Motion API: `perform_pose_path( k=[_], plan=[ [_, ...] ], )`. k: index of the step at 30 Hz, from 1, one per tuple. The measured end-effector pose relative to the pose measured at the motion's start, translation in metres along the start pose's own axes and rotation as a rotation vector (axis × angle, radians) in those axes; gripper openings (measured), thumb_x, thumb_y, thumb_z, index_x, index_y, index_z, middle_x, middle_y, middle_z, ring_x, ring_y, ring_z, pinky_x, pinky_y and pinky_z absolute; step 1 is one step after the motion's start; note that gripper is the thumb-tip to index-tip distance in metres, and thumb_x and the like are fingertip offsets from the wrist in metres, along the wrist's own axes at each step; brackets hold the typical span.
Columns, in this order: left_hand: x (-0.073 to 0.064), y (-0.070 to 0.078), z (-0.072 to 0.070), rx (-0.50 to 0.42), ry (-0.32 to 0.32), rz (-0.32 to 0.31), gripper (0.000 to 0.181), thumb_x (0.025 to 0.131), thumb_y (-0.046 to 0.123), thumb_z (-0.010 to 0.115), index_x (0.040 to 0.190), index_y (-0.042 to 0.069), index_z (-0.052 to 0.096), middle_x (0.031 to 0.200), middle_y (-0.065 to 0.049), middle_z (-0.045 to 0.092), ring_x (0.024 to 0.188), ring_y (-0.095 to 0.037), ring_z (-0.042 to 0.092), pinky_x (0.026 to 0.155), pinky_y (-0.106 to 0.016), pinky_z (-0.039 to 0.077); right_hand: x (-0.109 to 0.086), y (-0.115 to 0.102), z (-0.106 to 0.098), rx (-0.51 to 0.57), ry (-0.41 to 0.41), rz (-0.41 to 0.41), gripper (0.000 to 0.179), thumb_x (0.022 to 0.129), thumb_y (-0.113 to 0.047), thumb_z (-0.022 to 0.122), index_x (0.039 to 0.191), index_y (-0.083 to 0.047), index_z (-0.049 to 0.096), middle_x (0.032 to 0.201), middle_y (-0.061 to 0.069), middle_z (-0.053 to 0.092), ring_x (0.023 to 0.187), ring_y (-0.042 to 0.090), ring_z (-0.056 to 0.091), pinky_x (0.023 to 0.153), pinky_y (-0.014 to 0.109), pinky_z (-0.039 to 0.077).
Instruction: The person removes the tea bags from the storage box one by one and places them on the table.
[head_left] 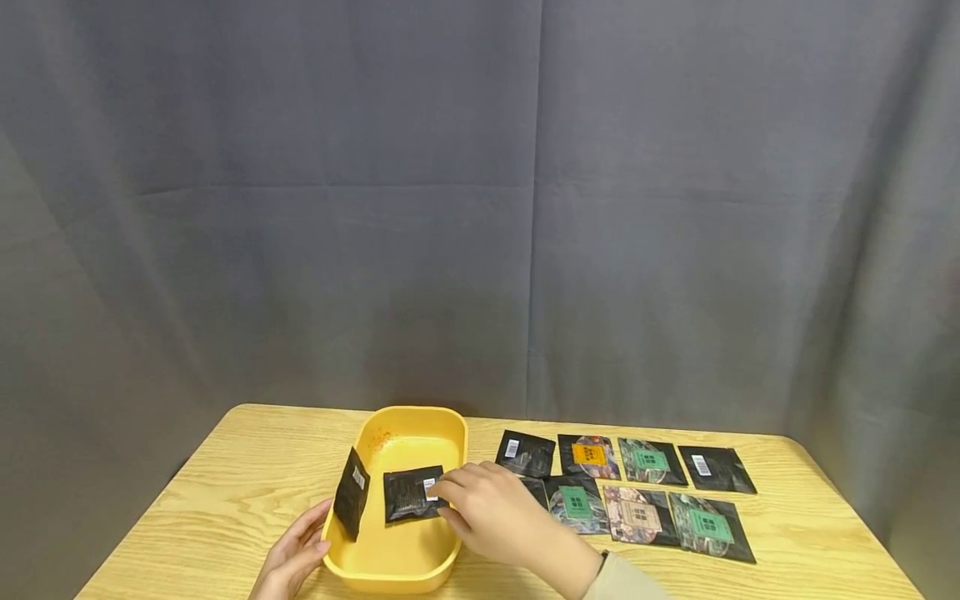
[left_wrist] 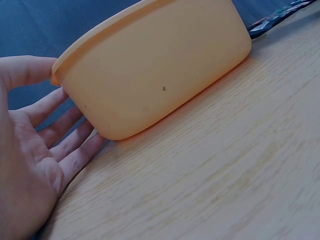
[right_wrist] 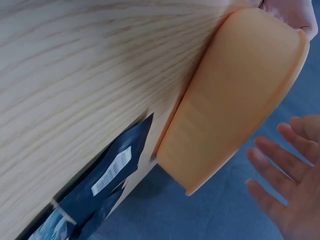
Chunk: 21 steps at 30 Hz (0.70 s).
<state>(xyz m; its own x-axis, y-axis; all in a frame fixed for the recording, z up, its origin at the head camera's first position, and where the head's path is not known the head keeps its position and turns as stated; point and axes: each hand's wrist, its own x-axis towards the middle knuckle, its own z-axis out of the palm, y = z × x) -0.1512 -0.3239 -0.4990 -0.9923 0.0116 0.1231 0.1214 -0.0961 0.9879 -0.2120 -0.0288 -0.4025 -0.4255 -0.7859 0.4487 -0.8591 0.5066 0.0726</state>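
My left hand (head_left: 288, 557) touches the near left corner of a yellow plastic tub (head_left: 396, 577). In the left wrist view the thumb lies at the rim, and the spread fingers rest along the outer wall. One black packet (head_left: 351, 493) leans upright against the tub's left wall. Another black packet (head_left: 408, 495) with a white label is in the middle of the tub. My right hand (head_left: 495, 510) reaches over the tub's right rim, fingertips overlapping that packet's label. The right wrist view shows the right fingers (right_wrist: 280, 170) stretched and apart, with nothing between them.
Right of the tub, several flat packets lie in two rows on the wooden table (head_left: 817, 533). They include black ones with barcodes (head_left: 716, 469), an orange-labelled one (head_left: 588, 456), green-labelled ones (head_left: 576, 504) and a pink-labelled one (head_left: 637, 515). A grey curtain (head_left: 450, 250) hangs behind.
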Motion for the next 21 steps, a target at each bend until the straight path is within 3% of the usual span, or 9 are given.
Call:
perform_pose_path(
  k=[4, 11, 18, 21],
  plan=[
    [0.001, -0.002, -0.001, -0.009, 0.005, -0.005, 0.053, 0.098, 0.0, 0.046, 0.143, -0.02, 0.025, 0.125, 0.0, 0.051, 0.107, -0.003, 0.059, 0.085, -0.024, 0.051, 0.009, -0.002, 0.004, 0.041, -0.05, -0.019, 0.019, 0.095, -0.023, 0.068, 0.113, -0.018, 0.071, 0.106, -0.008, 0.069, 0.098, 0.008, 0.065, 0.09, 0.028, 0.051],
    [0.0, -0.002, 0.0, -0.007, 0.005, 0.009, 0.043, 0.098, -0.001, 0.046, 0.14, -0.007, 0.038, 0.126, -0.002, 0.051, 0.108, -0.005, 0.059, 0.085, -0.023, 0.051, 0.024, -0.002, 0.012, 0.046, -0.112, -0.034, 0.018, 0.096, -0.025, 0.067, 0.113, -0.021, 0.072, 0.106, -0.011, 0.069, 0.095, 0.005, 0.065, 0.085, 0.023, 0.051],
    [-0.001, 0.003, 0.002, 0.013, 0.016, 0.005, 0.053, 0.098, 0.0, 0.046, 0.143, -0.02, 0.026, 0.127, -0.005, 0.051, 0.107, -0.005, 0.06, 0.085, -0.023, 0.051, 0.039, 0.0, 0.022, 0.001, -0.184, -0.025, 0.018, 0.095, -0.027, 0.068, 0.112, -0.024, 0.072, 0.101, -0.013, 0.069, 0.087, 0.003, 0.064, 0.077, 0.021, 0.051],
    [-0.001, 0.003, 0.003, 0.015, 0.02, 0.006, 0.053, 0.098, 0.0, 0.046, 0.143, -0.021, 0.026, 0.126, -0.005, 0.051, 0.107, -0.005, 0.06, 0.085, -0.023, 0.051, 0.045, 0.0, 0.027, -0.034, -0.235, -0.021, 0.019, 0.095, -0.029, 0.068, 0.112, -0.025, 0.072, 0.1, -0.014, 0.069, 0.087, 0.003, 0.064, 0.077, 0.021, 0.051]
  ],
)
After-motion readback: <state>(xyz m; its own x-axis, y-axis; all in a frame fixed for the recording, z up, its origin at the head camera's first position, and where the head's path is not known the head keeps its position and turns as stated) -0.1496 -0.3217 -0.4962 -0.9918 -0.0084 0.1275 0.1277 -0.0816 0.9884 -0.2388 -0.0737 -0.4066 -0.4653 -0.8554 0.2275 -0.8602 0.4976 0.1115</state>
